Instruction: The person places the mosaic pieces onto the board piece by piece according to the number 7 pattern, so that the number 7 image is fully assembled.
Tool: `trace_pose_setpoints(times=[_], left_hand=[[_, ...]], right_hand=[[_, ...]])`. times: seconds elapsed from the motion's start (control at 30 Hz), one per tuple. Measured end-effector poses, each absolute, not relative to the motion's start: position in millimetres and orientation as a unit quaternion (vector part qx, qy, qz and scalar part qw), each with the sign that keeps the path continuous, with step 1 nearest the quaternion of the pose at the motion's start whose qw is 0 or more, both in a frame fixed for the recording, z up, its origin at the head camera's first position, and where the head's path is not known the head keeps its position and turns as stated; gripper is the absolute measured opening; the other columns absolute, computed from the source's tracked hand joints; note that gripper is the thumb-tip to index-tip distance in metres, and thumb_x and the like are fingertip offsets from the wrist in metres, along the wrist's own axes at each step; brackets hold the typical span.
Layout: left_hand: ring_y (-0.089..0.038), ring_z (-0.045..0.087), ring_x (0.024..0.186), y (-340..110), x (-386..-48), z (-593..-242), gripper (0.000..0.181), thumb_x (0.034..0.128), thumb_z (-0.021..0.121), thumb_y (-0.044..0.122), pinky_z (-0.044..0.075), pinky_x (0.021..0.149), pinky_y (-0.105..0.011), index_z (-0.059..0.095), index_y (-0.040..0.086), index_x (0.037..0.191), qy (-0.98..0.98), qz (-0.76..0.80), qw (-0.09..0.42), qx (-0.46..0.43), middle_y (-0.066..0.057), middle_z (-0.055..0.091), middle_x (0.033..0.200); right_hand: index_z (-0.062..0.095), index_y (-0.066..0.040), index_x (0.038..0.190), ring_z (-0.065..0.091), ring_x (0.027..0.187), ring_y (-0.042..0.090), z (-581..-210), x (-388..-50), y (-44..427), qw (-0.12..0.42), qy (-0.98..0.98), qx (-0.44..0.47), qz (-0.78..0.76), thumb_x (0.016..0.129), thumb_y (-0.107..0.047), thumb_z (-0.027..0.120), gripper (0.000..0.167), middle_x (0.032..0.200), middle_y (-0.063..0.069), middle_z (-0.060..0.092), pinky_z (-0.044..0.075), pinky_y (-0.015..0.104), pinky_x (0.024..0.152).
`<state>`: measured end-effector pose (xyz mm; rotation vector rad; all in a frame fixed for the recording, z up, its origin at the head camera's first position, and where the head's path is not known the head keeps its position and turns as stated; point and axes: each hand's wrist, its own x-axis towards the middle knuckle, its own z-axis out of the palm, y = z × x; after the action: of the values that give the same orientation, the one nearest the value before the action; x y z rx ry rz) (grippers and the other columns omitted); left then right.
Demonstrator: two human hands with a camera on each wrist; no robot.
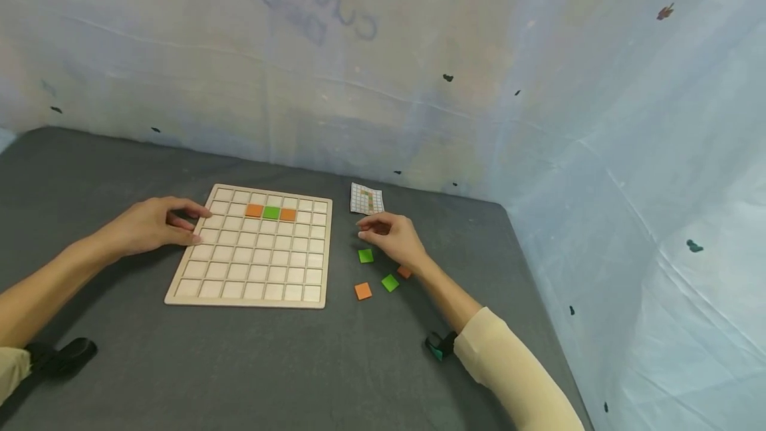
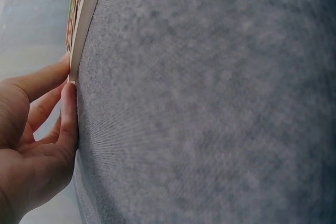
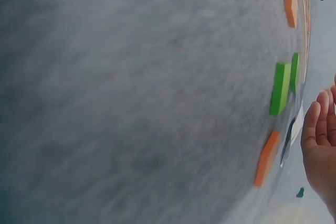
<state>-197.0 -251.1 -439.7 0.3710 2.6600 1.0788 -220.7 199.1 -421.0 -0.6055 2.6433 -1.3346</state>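
Observation:
A pale wooden grid board [image 1: 251, 271] lies on the dark table. In its second row from the back sit an orange tile [image 1: 254, 210], a green tile [image 1: 271, 213] and another orange tile [image 1: 288, 215], side by side. My left hand [image 1: 157, 223] touches the board's left edge with its fingertips and thumb, fingers not wrapped round it. My right hand [image 1: 391, 237] hovers between the board and a small printed card [image 1: 366, 199], fingers loosely bent near the thumb, with nothing visible between them. Below it lies a loose green tile [image 1: 366, 256].
More loose tiles lie right of the board: a green tile [image 1: 390, 283], an orange tile [image 1: 363, 291] and an orange tile [image 1: 405, 272] partly behind the right wrist. A pale cloth wall [image 1: 383, 118] rises behind the table [image 1: 251, 364] and on its right.

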Motion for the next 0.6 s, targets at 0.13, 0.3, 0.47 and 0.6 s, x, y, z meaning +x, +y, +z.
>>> trace_pose_setpoints(times=[0.13,0.3,0.47,0.6], left_hand=[[-0.03,0.06,0.107,-252,-197,-440,0.063,0.0862,0.078,0.041,0.049,0.077,-0.037,0.059,0.008,0.137,0.911,0.37,0.129,0.124,-0.019,0.059,0.126],[-0.03,0.06,0.107,-253,-197,-441,0.063,0.0861,0.078,0.041,0.049,0.077,-0.038,0.059,0.008,0.137,0.913,0.368,0.127,0.122,-0.019,0.06,0.125],[-0.032,0.06,0.108,-252,-197,-440,0.063,0.0869,0.077,0.041,0.05,0.078,-0.04,0.059,0.008,0.137,0.912,0.369,0.127,0.124,-0.021,0.058,0.127],[-0.033,0.06,0.109,-252,-196,-440,0.062,0.0874,0.077,0.039,0.05,0.079,-0.041,0.058,0.007,0.137,0.912,0.369,0.126,0.128,-0.021,0.057,0.128]], right_hand=[[0.072,-0.006,0.115,0.068,0.091,0.016,-422,-216,207,0.069,0.872,-0.197,-0.443,0.092,-0.011,0.072,0.024,0.104,0.003,0.071,0.055,0.03,0.079],[0.071,-0.005,0.117,0.067,0.091,0.019,-424,-211,218,0.083,0.871,-0.202,-0.44,0.091,-0.009,0.074,0.026,0.105,0.005,0.071,0.055,0.03,0.075],[0.071,-0.007,0.119,0.067,0.096,0.019,-426,-207,225,0.1,0.874,-0.214,-0.425,0.088,-0.007,0.076,0.031,0.111,0.007,0.07,0.055,0.03,0.077],[0.071,-0.009,0.12,0.065,0.099,0.018,-431,-207,228,0.106,0.878,-0.226,-0.408,0.087,-0.008,0.077,0.034,0.115,0.005,0.069,0.054,0.029,0.082]])
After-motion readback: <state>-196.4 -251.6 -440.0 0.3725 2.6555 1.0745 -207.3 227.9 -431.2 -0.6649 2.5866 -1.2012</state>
